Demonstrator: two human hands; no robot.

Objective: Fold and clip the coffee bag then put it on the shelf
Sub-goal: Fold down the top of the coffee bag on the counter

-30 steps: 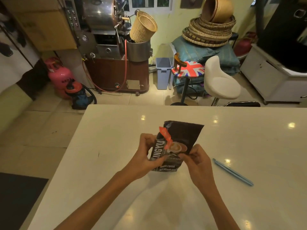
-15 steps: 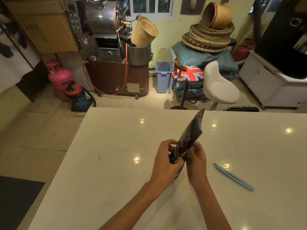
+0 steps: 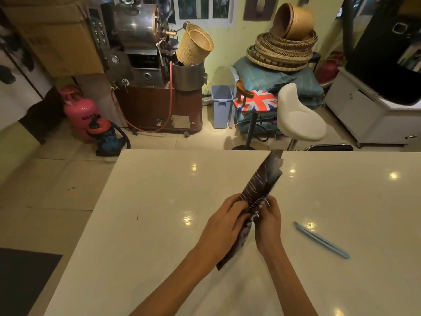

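Head view: both hands, left (image 3: pixel 224 226) and right (image 3: pixel 267 222), clench the dark foil coffee bag (image 3: pixel 259 190) edge-on above the white tabletop (image 3: pixel 159 224); flatten its top squarely, blue plastic clip (image 3: pixel 321 239) waiting right.

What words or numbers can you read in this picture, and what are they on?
No text here can be read for sure.
Coffee bag, held in both hands: rows of pale print, too small and blurred to read.
Pink gas cylinder: dark lettering, too blurred to read.
Roaster control panel: buttons only, any labels are too small to make out.
Stool seat: a Union Jack flag pattern, no words.
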